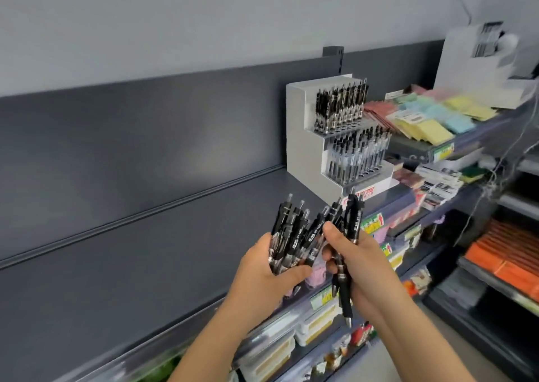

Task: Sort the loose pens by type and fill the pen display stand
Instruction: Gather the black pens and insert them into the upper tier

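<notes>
L hand [262, 273] grips a fanned bunch of black pens [291, 230]. Fingers are curled round the barrels, thumb across the front, clicker ends up. R hand [364, 268] is just beside it, fingers curled round a few more black pens. One is an upright pen [353, 221] w/ white lettering, another a down-pointing pen [345, 294] w/ its tip toward the floor. R thumb lies on a pen at the bunch's right edge. Exact count in either hand: can't tell. Both hands are held out in front of the shelf edge, below the display stand & near it.

Under the hands are lower shelves w/ pale boxes [318, 323] & a yellow-green price tag [320, 297]; print too blurred to read.

Behind the hands is a dark grey shelf [145, 250] w/ a matching back panel. The display stand [300, 136], white & stepped, sits at its right end. Top tier has dark pens [341, 104] upright in rows. Next tier down has clear-barrel pens [358, 154], also upright. The front lip carries a red label [366, 192].

Right of the stand are pastel sticky-note pads [431, 116] on a higher shelf. Beyond them, far right, is a white box [481, 60]. Lower right, on a separate unit, are orange packs [501, 259].
</notes>
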A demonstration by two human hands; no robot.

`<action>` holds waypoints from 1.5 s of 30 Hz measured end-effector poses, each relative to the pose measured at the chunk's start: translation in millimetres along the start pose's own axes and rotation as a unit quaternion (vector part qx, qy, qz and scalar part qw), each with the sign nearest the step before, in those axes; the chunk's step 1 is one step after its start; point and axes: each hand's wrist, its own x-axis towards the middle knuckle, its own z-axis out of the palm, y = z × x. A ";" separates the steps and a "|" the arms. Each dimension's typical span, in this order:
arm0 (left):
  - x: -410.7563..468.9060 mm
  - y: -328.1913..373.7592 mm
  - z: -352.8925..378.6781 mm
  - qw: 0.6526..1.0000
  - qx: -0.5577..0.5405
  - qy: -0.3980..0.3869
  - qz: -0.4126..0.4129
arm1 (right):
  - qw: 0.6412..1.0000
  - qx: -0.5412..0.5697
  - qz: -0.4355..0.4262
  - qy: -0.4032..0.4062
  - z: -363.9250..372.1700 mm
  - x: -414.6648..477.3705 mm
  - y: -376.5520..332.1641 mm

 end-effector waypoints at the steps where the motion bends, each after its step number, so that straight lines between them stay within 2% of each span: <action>1: 8.0 0.7 3.9 1.000 0.003 -0.002 0.003 | 1.000 -0.006 -0.009 0.000 -6.2 5.3 -2.4; 10: 104.3 7.7 11.9 0.998 0.023 -0.041 0.042 | 0.997 -0.066 -0.051 -0.001 -32.7 84.7 -32.2; 19: 195.5 50.0 4.8 0.995 -0.007 -0.028 0.099 | 0.986 -0.068 -0.149 -0.005 -34.5 161.7 -93.9; 24: 222.5 57.6 10.1 0.993 -0.051 0.051 0.092 | 0.978 -0.047 -0.198 0.032 -48.2 199.0 -113.5; 29: 238.5 56.9 22.2 0.987 -0.037 0.146 0.047 | 0.972 -0.033 -0.229 0.031 -69.9 235.1 -138.1; 36: 241.5 63.8 65.0 0.961 -0.034 0.275 -0.009 | 0.965 -0.043 -0.258 -0.032 -104.5 294.9 -175.4; 45: 224.5 85.2 112.7 0.914 -0.006 0.399 -0.072 | 0.940 -0.143 -0.279 -0.138 -108.4 340.9 -181.9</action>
